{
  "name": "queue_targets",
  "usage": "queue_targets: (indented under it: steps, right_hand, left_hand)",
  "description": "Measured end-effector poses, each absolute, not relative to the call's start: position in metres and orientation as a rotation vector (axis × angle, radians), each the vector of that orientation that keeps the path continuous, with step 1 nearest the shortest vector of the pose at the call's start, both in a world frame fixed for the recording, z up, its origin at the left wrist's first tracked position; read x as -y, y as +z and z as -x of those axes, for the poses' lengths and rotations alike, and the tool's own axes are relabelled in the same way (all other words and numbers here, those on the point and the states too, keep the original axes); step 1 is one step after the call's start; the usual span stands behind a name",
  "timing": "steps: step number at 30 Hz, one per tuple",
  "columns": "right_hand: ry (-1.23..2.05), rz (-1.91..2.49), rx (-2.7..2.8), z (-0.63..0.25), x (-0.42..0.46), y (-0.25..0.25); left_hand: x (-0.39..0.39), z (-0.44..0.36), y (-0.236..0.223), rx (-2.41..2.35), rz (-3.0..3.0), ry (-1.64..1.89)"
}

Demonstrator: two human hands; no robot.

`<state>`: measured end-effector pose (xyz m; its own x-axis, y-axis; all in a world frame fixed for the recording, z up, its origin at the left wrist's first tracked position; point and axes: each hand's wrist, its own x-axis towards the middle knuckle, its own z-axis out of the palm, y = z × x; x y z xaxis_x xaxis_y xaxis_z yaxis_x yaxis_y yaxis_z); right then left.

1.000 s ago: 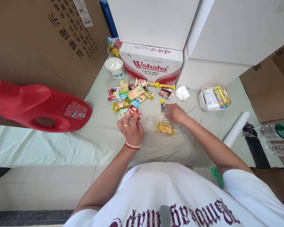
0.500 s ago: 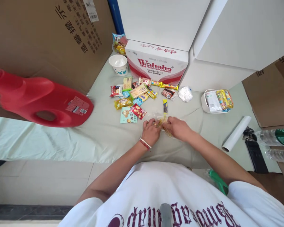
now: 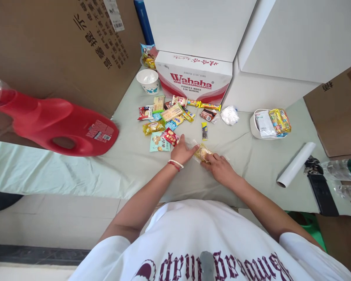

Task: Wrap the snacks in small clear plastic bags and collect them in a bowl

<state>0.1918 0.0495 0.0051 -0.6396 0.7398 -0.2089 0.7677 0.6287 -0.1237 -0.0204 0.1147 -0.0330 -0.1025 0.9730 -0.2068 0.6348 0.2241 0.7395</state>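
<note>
A yellow snack in a crinkled clear plastic wrapper lies on the cloth in front of me. My right hand has its bent fingers pressed on the wrapper's right side. My left hand is open, thumb stretched out to the wrapper's left end and fingers close to a red packet. Beside that packet is a mint-green packet. Beyond the wrapper a small yellow and dark packet lies by itself. Several other wrapped snacks, among them a pale bar, form a loose pile at the left.
Behind the snacks stand a Wahaha carton, a paper cup and a white crumpled bundle. To the right are a filled white basket, a white roll and a black phone. A big red jug stands left.
My left hand has opened and shifted left, away from the wrapper's middle. My right hand has moved slightly lower and flattened over the packet, which now shows more fully.
</note>
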Motion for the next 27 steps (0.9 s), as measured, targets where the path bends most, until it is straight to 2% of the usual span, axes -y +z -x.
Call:
queue_targets:
  steps: [6, 13, 15, 18, 20, 23, 27]
  right_hand:
    - [-0.443, -1.229, -2.780, -0.200, -0.056, -0.006]
    - [-0.731, -1.279, -2.980, -0.218, -0.062, -0.017]
    - [-0.767, -1.509, -3.019, -0.227, -0.056, -0.021]
    - [-0.551, -1.976, -2.826, -0.240, -0.039, -0.029]
    - [-0.493, -2.082, -2.710, -0.246, -0.027, -0.034]
    - [-0.585, -2.196, -2.670, -0.250, -0.017, -0.034]
    - [-0.712, -2.308, -2.660, -0.240, -0.029, -0.015]
  left_hand:
    - [-0.110, 0.012, -0.027, -1.626, -1.489, 0.745]
    - [-0.076, -0.035, -0.027, -1.364, -2.013, 0.636]
    - [-0.073, -0.038, -0.029, -1.356, -2.106, 0.589]
    - [-0.066, -0.038, -0.029, -1.395, -2.237, 0.487]
    - [-0.060, -0.039, -0.028, -1.464, -2.321, 0.393]
    - [-0.051, -0.043, -0.027, -1.572, -2.392, 0.269]
    - [-0.046, -0.048, -0.029, -1.638, -2.418, 0.299]
